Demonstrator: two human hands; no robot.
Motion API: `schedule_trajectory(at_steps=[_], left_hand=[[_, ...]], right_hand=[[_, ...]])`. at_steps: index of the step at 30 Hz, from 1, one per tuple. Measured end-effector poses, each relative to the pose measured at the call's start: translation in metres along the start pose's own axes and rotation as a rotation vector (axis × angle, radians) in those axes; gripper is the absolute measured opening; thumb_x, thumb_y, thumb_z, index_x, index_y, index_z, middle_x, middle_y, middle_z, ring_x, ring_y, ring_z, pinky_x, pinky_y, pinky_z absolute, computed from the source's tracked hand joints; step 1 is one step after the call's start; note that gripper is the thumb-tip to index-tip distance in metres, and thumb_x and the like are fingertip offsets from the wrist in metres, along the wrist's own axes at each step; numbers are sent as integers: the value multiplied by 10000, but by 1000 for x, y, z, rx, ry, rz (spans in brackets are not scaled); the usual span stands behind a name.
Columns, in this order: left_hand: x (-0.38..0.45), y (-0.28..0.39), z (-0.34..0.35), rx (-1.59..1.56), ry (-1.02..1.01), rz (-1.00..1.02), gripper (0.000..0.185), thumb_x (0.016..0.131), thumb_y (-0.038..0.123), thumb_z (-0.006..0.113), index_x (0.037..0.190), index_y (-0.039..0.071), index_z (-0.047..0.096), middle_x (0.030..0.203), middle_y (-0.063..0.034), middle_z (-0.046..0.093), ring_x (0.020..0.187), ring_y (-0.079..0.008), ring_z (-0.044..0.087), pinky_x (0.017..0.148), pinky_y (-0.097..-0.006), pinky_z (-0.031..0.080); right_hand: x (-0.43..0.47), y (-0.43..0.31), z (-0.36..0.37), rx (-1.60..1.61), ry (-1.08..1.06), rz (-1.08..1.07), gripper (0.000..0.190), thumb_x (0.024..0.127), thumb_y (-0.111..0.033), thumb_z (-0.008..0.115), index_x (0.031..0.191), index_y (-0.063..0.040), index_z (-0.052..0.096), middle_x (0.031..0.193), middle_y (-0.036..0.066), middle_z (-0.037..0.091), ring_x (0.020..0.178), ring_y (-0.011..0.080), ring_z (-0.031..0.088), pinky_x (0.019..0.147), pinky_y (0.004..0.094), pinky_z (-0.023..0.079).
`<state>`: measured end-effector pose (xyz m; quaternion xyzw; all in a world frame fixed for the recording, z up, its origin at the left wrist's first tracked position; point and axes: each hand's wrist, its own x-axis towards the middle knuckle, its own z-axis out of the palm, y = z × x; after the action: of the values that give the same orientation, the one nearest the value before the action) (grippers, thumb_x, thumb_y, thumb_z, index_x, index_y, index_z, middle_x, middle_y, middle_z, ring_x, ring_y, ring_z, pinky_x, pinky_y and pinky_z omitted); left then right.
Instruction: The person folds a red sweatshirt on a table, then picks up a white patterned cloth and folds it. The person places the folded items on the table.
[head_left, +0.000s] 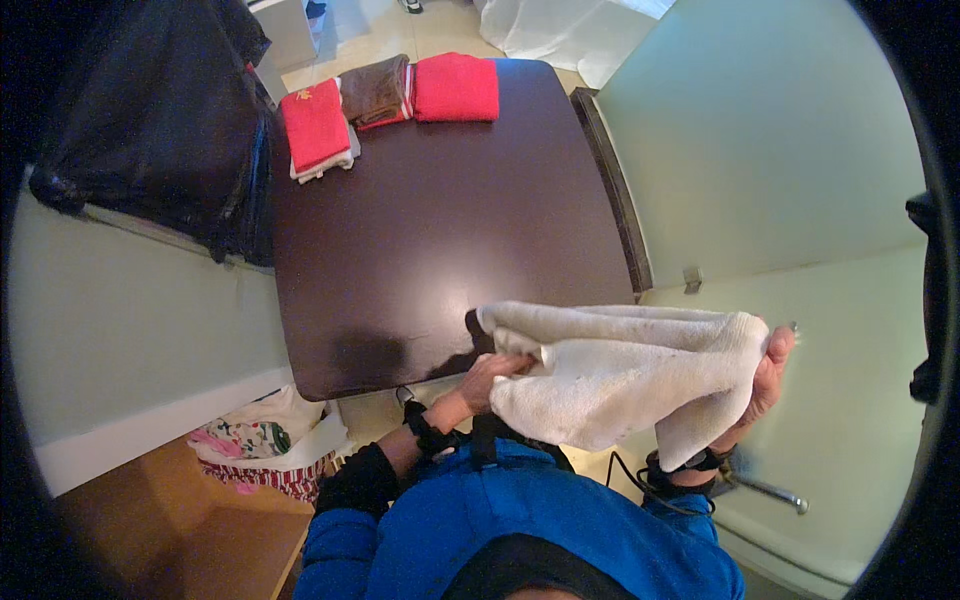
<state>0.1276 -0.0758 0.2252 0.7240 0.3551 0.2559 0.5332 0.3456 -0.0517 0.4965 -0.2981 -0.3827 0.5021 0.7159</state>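
A white terry cloth (630, 375) with faint stains hangs in folds between my two hands, at the near right corner of a dark brown table (450, 202). My right hand (769, 375) grips its right end, the fingers partly hidden behind the fabric. At the left end is my left hand (491, 382), its blurred fingertips tucked among the folds; whether they pinch the cloth is hard to tell. Along the table's far edge lie a folded red towel (315, 124) on white fabric, a folded brown cloth (375, 90) over red and white fabric, and another folded red towel (456, 86).
A black cover (165, 127) hangs beside the table on the left. At the lower left, a pile of patterned fabrics (262, 442) lies by a wooden surface (187, 525). Pale green panels (757, 142) stand on the right, with a metal handle (772, 495) near my right forearm.
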Motion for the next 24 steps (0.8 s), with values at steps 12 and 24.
schedule_trajectory(at_steps=[12,24], left_hand=[[122,16,47,-204,135,-14,940,652,287,795,1391,84,250,1348,-174,371,1272,-325,372,1059,-408,328],[188,-23,72,-267,-15,-148,670,683,302,751,1240,74,455,1241,-141,474,1149,-282,482,954,-408,396]], right_hand=[[64,-17,-77,-7,110,-84,179,922,-261,459,1093,-257,513,1024,36,584,973,250,590,842,482,503],[73,-28,-117,-546,379,-467,356,890,-304,514,1221,-177,475,1056,19,573,988,172,563,878,364,472]])
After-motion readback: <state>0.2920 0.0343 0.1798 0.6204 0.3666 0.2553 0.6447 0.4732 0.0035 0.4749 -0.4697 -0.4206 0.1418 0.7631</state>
